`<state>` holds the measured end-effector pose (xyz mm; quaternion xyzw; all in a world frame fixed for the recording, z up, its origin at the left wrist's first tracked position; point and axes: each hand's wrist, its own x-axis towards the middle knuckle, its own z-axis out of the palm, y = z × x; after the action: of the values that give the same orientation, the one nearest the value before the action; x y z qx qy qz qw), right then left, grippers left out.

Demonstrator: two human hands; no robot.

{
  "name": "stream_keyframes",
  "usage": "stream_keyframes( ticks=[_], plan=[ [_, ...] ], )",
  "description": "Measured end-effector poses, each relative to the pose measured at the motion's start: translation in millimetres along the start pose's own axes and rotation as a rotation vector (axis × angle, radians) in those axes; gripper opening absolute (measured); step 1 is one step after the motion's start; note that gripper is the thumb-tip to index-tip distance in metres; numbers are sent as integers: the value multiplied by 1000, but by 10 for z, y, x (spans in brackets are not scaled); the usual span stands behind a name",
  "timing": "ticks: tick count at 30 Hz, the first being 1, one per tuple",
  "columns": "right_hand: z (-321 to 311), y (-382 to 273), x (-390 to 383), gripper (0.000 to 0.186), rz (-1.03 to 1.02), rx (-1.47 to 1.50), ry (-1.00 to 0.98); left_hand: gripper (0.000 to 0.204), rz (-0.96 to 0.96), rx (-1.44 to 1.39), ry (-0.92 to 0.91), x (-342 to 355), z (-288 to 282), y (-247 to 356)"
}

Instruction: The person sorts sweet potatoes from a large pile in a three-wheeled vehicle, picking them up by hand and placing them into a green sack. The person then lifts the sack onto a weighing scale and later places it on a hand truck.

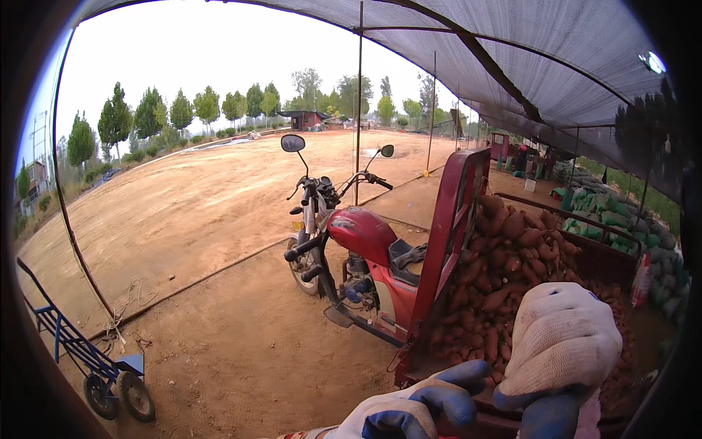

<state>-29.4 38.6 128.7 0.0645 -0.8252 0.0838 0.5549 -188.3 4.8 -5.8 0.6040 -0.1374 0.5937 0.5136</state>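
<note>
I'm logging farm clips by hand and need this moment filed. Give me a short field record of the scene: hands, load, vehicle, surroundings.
left hand: gloved, white knit with blue fingers, at the cart's near edge; contact unclear
right hand: gloved, raised in front of the load; grip not visible
load: heap of reddish sweet potatoes filling the cart bed
vehicle: red motor tricycle, parked on dirt
cover: dark shade net overhead
beside: blue hand trolley, lower left
background: green sacks

sweet potatoes (504,278) fill the cart (453,219); open dirt ground (241,322) leftward.
</note>
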Motion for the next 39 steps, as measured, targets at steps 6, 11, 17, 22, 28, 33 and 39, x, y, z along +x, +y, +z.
stream_keyframes(
  ticks=[6, 11, 17, 22, 28, 33, 39],
  plan=[
    [426, 23, 256, 25, -153, 107, 179, 26, -28, 4, -26, 65, -260, 161],
    [531, 239, 257, 24, -292, 146, 215, 27, -41, -9, -34, 74, -435, 211],
    [662, 325, 216, 20, -103, 205, 157, 28, -28, -25, -24, 74, -650, 256],
    [539, 511, 202, 13, -85, 282, -89, 29, -7, -29, -19, 65, -797, 289],
    [518, 1026, -332, 35, 263, 177, -58, 30, 39, 1, 27, 14, -956, 353],
    [673, 1307, -1243, 56, 999, 210, 94, 31, 73, 49, 54, 31, -1163, 479],
    [940, 1240, -2149, 63, 1352, 151, 334, 32, 97, -1, 56, 66, -1354, 342]
  ],
)
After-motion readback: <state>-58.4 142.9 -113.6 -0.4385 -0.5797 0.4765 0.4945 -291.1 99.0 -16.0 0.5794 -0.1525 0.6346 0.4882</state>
